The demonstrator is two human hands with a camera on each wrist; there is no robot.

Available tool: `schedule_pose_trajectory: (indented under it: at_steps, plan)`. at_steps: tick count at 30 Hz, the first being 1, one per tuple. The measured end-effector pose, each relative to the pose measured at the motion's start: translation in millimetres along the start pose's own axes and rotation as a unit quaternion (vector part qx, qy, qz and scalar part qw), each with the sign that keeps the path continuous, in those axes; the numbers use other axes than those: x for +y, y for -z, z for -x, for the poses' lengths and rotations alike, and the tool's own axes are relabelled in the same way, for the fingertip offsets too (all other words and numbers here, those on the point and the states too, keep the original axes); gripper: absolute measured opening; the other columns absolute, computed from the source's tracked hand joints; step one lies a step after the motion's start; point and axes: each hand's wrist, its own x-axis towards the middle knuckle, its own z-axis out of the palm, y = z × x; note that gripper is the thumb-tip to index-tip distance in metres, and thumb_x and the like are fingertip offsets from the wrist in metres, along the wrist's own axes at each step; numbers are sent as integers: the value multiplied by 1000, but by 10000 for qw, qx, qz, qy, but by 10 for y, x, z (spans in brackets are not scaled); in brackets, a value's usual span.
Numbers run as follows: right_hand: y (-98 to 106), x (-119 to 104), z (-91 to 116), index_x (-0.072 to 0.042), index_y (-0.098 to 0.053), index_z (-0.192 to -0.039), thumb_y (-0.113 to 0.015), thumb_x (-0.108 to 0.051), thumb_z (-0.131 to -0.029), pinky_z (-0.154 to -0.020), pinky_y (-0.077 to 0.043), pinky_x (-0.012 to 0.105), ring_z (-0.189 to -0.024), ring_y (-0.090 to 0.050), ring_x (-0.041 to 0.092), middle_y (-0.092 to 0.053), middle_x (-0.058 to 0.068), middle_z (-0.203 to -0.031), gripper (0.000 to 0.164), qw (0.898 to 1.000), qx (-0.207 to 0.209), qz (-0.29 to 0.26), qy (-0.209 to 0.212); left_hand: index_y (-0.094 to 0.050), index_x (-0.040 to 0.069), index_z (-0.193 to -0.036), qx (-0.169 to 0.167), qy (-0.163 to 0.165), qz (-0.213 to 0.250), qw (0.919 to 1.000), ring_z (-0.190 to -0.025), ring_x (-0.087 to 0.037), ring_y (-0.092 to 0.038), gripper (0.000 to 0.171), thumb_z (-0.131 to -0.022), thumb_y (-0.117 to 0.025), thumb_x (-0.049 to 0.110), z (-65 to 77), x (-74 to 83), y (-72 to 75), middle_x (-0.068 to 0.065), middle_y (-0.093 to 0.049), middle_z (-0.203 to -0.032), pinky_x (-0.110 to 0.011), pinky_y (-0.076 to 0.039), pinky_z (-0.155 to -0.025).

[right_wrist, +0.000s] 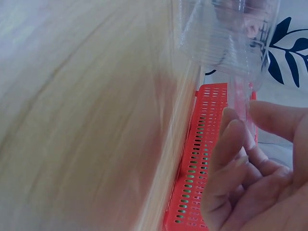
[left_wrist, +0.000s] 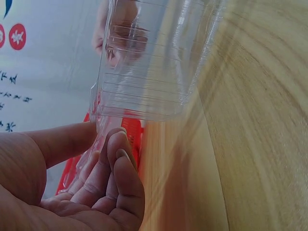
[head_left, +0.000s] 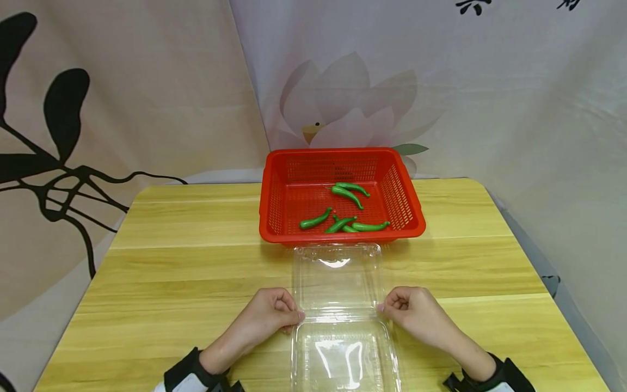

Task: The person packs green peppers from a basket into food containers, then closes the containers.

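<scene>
A clear plastic clamshell box (head_left: 338, 337) lies unfolded in front of the person, its two halves joined by a hinge across the middle. At the left end of that hinge, the left hand (head_left: 274, 313) pinches the rim between thumb and curled fingers. Opposite it, the right hand (head_left: 413, 313) pinches the right end the same way. Both wrist views show the transparent box (left_wrist: 144, 62) at the fingertips, thumb on one side of the thin rim. Beyond the box stands a red plastic basket (head_left: 274, 218) holding several green chili peppers (head_left: 348, 196).
Everything rests on a wooden table (head_left: 196, 245) with pale yellow grain. The basket's near rim is right by the far edge of the box. Behind the table hangs a light cloth backdrop (head_left: 196, 81) printed with a lotus and dark leaves.
</scene>
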Motion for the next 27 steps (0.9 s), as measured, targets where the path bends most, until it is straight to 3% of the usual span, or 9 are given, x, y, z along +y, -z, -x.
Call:
schedule_pose_trajectory:
  at_steps: [10,18,27]
  plan:
    - [6,-2,-5,-15,-68,-81,-80,-18,-93,-50,-39,19,-57,-45,3,-59,-6,-69,18,9999,0,-91,98,-65,-1,-90,61,-99,-117,9999,-63,-17,-61,16,-90,-81,3,25,14,1,-7,-68,-69,-26,-51,-59]
    - [-7,-9,-56,-12,-71,-87,-80,-17,-93,-55,-49,22,-61,-54,8,-63,-1,-72,12,9994,192,-212,175,-63,-2,-93,275,-23,208,9994,-64,-16,-62,18,-91,-80,4,-5,23,-16,-8,-70,-72,-26,-55,-61]
    - [-41,-26,-152,-13,-70,-86,-80,-14,-94,-52,-44,22,-60,-51,8,-60,-6,-69,12,9981,526,-146,279,-66,-3,-93,629,61,270,9976,-62,-15,-61,21,-91,-83,10,-84,-8,-22,-11,-71,-74,-28,-54,-59]
